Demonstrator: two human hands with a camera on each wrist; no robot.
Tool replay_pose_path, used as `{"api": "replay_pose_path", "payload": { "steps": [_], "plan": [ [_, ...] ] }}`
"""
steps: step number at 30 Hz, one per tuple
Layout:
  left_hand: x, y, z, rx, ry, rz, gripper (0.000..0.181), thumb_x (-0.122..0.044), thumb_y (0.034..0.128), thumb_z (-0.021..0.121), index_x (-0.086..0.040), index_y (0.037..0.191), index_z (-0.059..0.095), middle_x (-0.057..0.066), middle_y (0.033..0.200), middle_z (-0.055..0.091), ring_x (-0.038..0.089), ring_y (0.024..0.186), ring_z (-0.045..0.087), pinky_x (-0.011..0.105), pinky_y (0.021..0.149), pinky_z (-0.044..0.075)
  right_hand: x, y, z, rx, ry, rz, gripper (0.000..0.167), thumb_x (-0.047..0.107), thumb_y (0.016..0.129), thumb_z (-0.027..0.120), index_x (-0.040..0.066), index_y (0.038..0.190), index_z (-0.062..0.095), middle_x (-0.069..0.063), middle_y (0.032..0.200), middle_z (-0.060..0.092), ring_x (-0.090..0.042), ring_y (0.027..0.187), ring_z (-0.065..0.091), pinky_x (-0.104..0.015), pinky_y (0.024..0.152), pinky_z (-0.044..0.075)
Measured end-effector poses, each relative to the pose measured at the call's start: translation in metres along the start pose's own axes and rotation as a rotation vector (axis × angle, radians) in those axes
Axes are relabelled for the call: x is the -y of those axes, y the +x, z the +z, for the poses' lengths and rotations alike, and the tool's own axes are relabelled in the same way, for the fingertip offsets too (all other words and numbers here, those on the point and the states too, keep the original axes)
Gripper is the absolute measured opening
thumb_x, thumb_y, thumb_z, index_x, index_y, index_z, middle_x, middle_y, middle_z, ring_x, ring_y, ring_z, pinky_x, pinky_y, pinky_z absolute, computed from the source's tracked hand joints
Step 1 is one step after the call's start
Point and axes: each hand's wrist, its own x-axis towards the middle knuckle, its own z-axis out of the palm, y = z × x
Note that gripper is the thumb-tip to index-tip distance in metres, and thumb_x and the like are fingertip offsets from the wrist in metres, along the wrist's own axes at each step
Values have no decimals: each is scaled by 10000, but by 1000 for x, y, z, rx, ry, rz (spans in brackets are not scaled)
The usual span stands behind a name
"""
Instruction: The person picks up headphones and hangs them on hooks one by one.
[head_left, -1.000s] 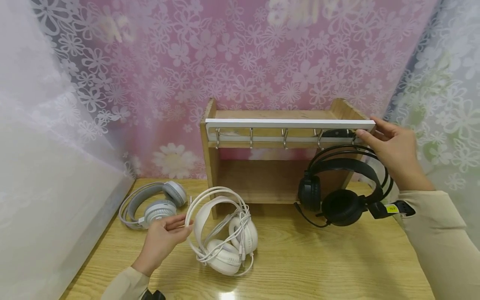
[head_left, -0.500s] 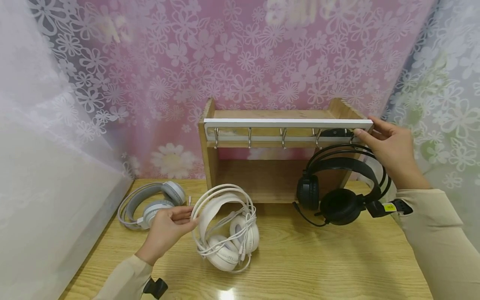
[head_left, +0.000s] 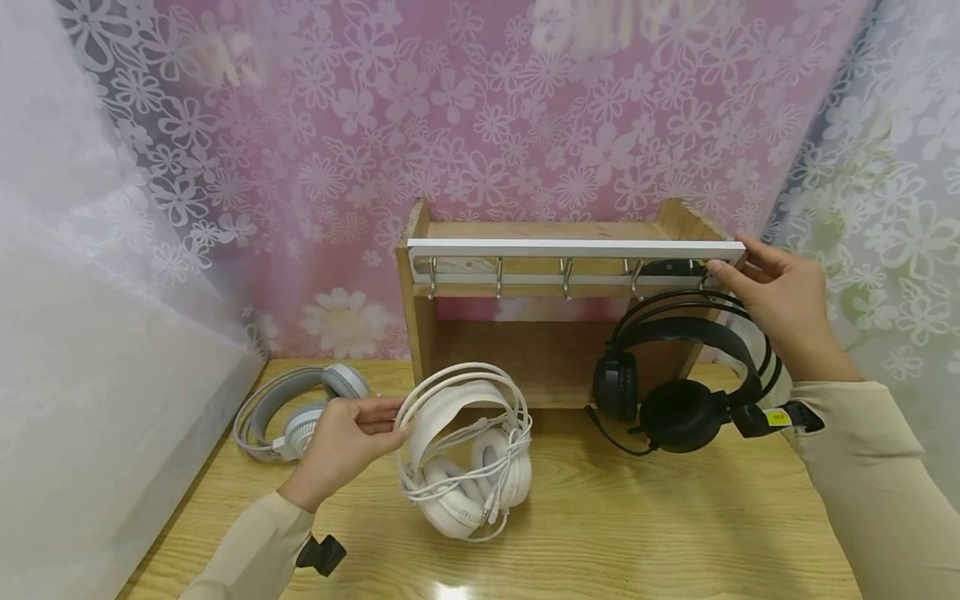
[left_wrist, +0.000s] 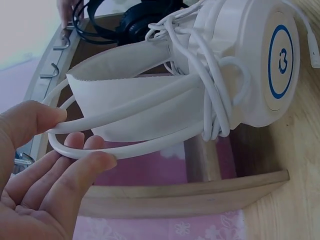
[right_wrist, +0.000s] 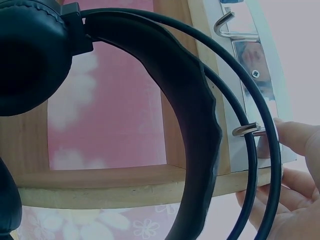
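The left hand [head_left: 347, 448] pinches the headband of white headphones [head_left: 453, 492] by its thin outer bands, their cable wound around them; they hang in front of the shelf's left part. In the left wrist view, thumb and fingers of the left hand [left_wrist: 55, 165] grip the two white bands [left_wrist: 125, 112]. Black headphones [head_left: 682, 412] hang by their bands from the rightmost hook [right_wrist: 247, 130]. The right hand [head_left: 787, 300] holds the right end of the white hook rail [head_left: 570, 249], thumb in front, fingers behind, beside the black bands [right_wrist: 270, 145].
Grey-white headphones [head_left: 277, 417] lie on the wooden table [head_left: 585, 533] at the left. The wooden shelf [head_left: 420, 333] stands at the back, with several metal hooks [head_left: 567, 279] along its rail. Flowered pink cloth [head_left: 450, 108] hangs behind; a pale wall [head_left: 112, 333] borders the left.
The left hand has moved right and slightly up with the white headphones, which have turned a little. The right hand stays at the rail's end, and the black headphones still hang there.
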Motion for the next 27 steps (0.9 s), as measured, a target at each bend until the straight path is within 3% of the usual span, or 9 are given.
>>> {"api": "replay_pose_path", "payload": {
  "steps": [13,27],
  "plan": [
    [-30,12,16,79,-80,54,412,-153,817,777,-74,1206,666,125,1162,678,227,1001,681,321,827,567,1,-1,1,-7,10,0,664,317,871,699,158,1453,420,-142,1428,455,193,919,558,-24,711,463],
    [-59,29,38,112,-136,124,348,-118,800,788,-84,1137,706,115,1085,710,224,952,699,327,809,573,0,0,0,-12,4,6,668,330,866,702,161,1451,425,-140,1434,452,202,901,553,-21,705,461]
  ]
}}
